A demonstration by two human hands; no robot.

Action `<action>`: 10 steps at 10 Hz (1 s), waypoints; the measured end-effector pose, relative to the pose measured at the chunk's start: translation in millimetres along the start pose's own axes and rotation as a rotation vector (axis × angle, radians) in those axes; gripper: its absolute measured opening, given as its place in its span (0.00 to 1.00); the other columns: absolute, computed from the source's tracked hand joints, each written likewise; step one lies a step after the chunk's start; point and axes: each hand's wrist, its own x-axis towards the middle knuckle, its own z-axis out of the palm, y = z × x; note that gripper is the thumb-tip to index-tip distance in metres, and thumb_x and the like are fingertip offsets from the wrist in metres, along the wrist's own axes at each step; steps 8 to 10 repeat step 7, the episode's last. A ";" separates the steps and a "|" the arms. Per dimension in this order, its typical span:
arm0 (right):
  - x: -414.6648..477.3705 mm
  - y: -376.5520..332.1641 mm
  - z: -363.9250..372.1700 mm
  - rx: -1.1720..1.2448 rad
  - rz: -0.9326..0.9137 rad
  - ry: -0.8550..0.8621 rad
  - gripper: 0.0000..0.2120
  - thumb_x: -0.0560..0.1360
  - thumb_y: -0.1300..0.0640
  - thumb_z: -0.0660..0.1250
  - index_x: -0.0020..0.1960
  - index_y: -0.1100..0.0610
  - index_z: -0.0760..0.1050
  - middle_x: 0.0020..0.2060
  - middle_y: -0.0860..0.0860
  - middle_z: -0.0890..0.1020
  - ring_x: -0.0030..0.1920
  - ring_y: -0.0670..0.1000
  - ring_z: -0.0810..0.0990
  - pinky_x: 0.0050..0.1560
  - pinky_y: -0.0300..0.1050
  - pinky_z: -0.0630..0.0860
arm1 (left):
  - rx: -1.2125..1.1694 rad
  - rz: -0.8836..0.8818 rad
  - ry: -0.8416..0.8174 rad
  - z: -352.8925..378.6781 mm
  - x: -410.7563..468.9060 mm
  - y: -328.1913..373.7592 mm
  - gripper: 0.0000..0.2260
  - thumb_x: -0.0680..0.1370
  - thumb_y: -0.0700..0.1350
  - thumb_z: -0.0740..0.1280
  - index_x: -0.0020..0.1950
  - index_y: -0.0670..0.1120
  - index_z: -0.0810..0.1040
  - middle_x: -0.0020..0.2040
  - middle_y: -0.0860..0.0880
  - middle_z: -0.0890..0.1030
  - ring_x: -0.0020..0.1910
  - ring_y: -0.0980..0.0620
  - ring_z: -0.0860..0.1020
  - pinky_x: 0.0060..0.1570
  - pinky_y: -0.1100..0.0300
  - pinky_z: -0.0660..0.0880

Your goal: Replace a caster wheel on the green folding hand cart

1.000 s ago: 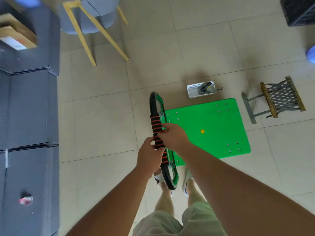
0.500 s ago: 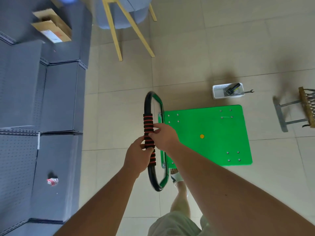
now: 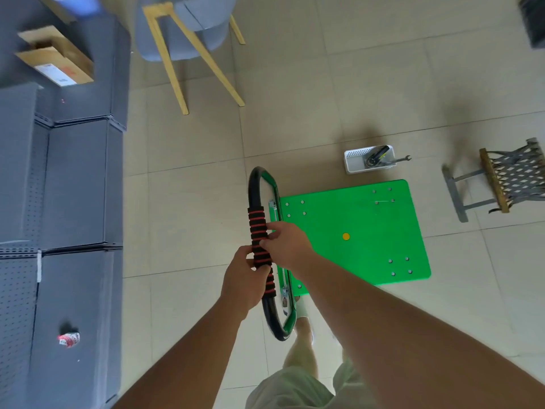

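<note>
Both hands hold the cart's upright handle [image 3: 254,187] at its foam grip [image 3: 258,228]. The left hand [image 3: 244,278] wraps its fingers round the lower grip. The right hand [image 3: 287,246] closes on the grip just above it.

The green folding hand cart stands on the floor [image 3: 324,98] directly ahead of the person. Its deck [image 3: 354,219] lies top face up, with a group of bolt heads at each corner. The casters are hidden beneath the deck.

Status: no wheel work shows. The cart probably has to be tipped or folded to expose a caster. Unbolting, swapping and retightening appear to remain.

A white basket [image 3: 358,168] sits on the floor just beyond the deck's far edge. It holds a dark part [image 3: 376,156], possibly the spare caster; this cannot be confirmed. A wrench [image 3: 399,160] projects from it.

Obstructions:
- A folding stool [image 3: 501,184] stands near the deck's far right corner.
- Grey shelving [image 3: 76,184] lines the left side.
- A wooden-legged chair [image 3: 174,69] stands well beyond.
</note>
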 end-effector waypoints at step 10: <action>-30.1 26.1 -72.0 0.099 0.073 0.073 0.18 0.80 0.57 0.66 0.70 0.57 0.75 0.57 0.56 0.84 0.54 0.58 0.84 0.60 0.58 0.81 | -0.028 -0.009 0.051 35.3 -28.7 40.5 0.21 0.85 0.42 0.67 0.77 0.49 0.69 0.66 0.49 0.81 0.46 0.56 0.82 0.37 0.70 0.76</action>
